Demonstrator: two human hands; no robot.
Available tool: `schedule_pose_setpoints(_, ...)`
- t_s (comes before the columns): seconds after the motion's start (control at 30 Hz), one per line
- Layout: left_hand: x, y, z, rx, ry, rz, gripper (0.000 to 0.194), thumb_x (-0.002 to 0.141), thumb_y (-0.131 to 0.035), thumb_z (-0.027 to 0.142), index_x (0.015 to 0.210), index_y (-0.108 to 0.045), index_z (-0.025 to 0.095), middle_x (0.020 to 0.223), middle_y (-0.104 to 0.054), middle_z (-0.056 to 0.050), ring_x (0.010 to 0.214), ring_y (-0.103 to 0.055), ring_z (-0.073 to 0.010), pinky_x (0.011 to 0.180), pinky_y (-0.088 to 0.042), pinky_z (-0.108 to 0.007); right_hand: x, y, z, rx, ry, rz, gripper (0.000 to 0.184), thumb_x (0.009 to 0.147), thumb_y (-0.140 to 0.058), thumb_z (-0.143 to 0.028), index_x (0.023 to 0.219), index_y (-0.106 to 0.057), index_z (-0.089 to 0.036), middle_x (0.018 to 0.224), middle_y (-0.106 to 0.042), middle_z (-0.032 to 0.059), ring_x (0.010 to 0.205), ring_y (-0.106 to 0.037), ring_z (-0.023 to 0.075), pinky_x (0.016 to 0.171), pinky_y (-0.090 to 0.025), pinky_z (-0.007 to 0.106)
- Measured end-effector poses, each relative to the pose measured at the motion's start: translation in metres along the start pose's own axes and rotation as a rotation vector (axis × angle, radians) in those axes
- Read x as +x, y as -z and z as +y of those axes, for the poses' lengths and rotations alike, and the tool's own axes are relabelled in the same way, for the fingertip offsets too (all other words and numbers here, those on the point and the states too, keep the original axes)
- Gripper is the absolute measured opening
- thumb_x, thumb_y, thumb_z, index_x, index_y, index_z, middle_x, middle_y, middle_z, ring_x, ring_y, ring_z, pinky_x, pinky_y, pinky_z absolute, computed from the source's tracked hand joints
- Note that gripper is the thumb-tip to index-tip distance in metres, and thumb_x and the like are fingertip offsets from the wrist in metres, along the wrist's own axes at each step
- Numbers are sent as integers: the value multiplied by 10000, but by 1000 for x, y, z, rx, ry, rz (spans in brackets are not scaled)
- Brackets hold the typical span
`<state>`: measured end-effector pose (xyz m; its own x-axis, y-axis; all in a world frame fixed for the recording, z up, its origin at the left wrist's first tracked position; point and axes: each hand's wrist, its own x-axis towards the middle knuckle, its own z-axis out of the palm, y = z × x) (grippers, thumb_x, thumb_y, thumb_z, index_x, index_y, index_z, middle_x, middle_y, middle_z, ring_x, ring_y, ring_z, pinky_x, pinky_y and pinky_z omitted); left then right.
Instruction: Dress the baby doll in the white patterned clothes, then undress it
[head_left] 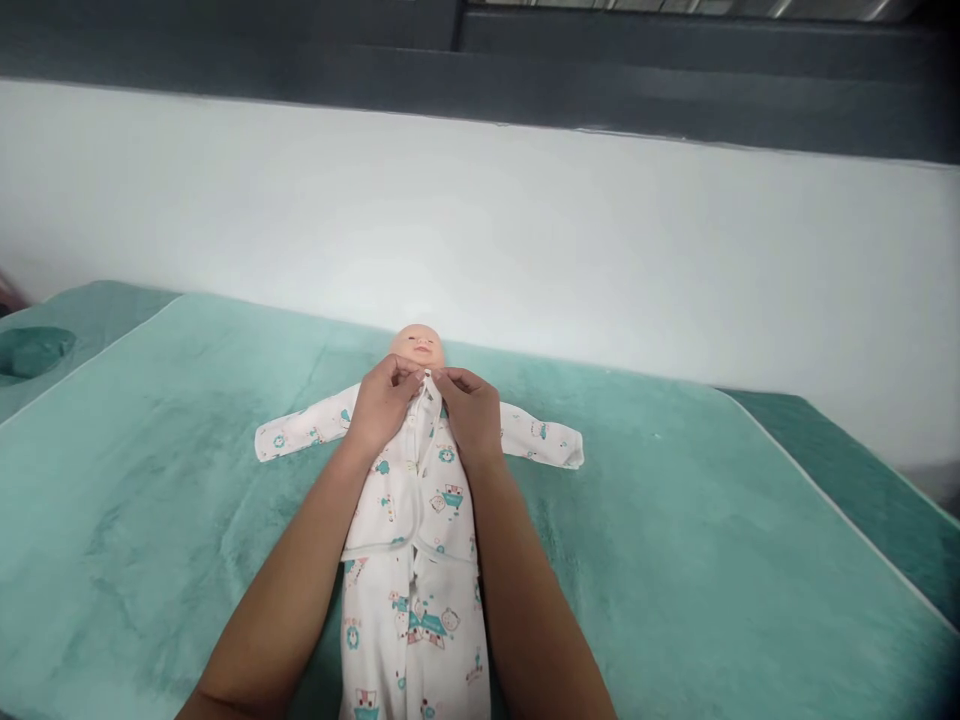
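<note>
A baby doll (418,345) lies on its back with its head toward the wall. It wears a white printed baby jacket (390,495) with both sleeves spread out sideways, and matching printed trousers (450,645) below. My left hand (386,400) pinches the jacket's front edge at the neck, just under the doll's chin. On the other side of the collar, my right hand (471,405) pinches the opposite front edge. Between my fingertips the two edges meet closely. Lower down, the jacket front hangs slightly apart at the hem. My fingers partly hide the collar.
A teal plush cover (675,560) with pale seam lines spreads under the doll. Behind it rises a white wall (480,220), topped by a dark ledge (600,90). A darker round patch (34,352) shows at the far left.
</note>
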<state>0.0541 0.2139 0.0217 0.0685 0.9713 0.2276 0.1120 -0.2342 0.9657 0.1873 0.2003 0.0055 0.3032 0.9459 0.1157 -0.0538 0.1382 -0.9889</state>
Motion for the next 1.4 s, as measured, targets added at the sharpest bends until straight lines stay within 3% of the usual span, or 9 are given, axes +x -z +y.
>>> schedule_pose_setpoints(0.23,1,0,1,-34,16,-36,158,906,-593,336,984,-605,200,797,-644,7,732,-602,-133,714,-466,-261,-5,1,-12,-28,-3,-88,199,751,-745,-380,849,-801,-216,888,-778,14,877,-686,211,813,-527,325)
schedule_pose_setpoints(0.37,2,1,-1,-88,60,-37,230,904,-613,388,1044,-591,207,787,-654,4,730,-613,-141,715,-482,-271,-5,3,-12,-84,135,-186,98,783,-711,-295,813,-787,-242,993,-758,17,967,-686,207,894,-525,340)
schedule_pose_setpoints(0.5,3,2,0,-187,149,-23,207,862,-643,343,1004,-592,201,703,-607,21,679,-601,-139,676,-475,-265,-4,5,-12,-234,278,-289,134,843,-665,-290,861,-795,-266,1043,-703,28,1000,-663,197,906,-517,337)
schedule_pose_setpoints(0.7,3,2,1,-204,179,7,216,803,-613,243,1016,-589,212,734,-623,17,654,-580,-134,643,-457,-259,-3,10,-12,-372,335,-384,155,869,-671,-356,907,-812,-302,1125,-603,34,989,-629,176,894,-509,331)
schedule_pose_setpoints(0.83,3,1,-1,-196,156,-1,211,815,-603,256,1021,-584,211,744,-625,14,656,-574,-134,645,-453,-259,2,11,-6,-250,291,-361,145,832,-706,-389,858,-795,-278,1055,-637,31,1010,-624,195,887,-513,336)
schedule_pose_setpoints(0.97,3,1,-3,-183,106,-18,232,834,-628,279,1055,-611,208,753,-625,13,655,-574,-129,640,-452,-257,6,10,-1,-111,175,-287,159,825,-690,-368,904,-719,-233,907,-680,7,849,-623,169,801,-516,316)
schedule_pose_setpoints(1.2,3,5,1,-248,122,-69,398,757,-689,203,1147,-610,202,824,-665,5,751,-632,-141,697,-488,-259,7,9,-3,-82,114,-249,292,781,-715,-353,1037,-659,-225,966,-682,18,777,-597,141,727,-512,287)
schedule_pose_setpoints(1.4,4,9,0,-190,131,-132,401,704,-705,185,1103,-665,204,854,-676,-12,749,-631,-150,697,-487,-268,9,9,0,-74,143,-272,334,783,-677,-313,1107,-637,-240,993,-685,15,778,-598,140,731,-515,290)
